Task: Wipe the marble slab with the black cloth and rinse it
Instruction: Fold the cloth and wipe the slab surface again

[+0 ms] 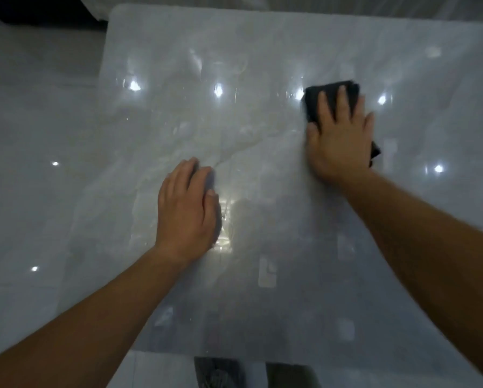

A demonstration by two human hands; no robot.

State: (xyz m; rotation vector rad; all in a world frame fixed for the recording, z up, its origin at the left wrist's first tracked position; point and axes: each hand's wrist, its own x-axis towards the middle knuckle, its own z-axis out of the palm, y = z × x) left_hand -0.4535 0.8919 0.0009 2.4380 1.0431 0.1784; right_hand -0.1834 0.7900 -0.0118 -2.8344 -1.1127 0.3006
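The black cloth (pixel 312 106) lies in the upper right of the frame, flat on the marble slab (pixel 234 130). We see it as a dark pad whose far edge and one corner, at the lower right of the hand, show beyond the right hand (pixel 341 141). That hand lies palm-down on the cloth with its fingers straight and slightly spread, pressing rather than clasping it. The left hand (pixel 187 211) rests on the bare slab near the centre of the frame, well apart from the cloth, fingers together and gently bent, holding nothing. The slab fills most of the frame, pale, veined and glossy, with bright reflected light spots (pixel 134 85). We note a grey floor (pixel 24 191) along the left edge, likewise bearing reflected spots.
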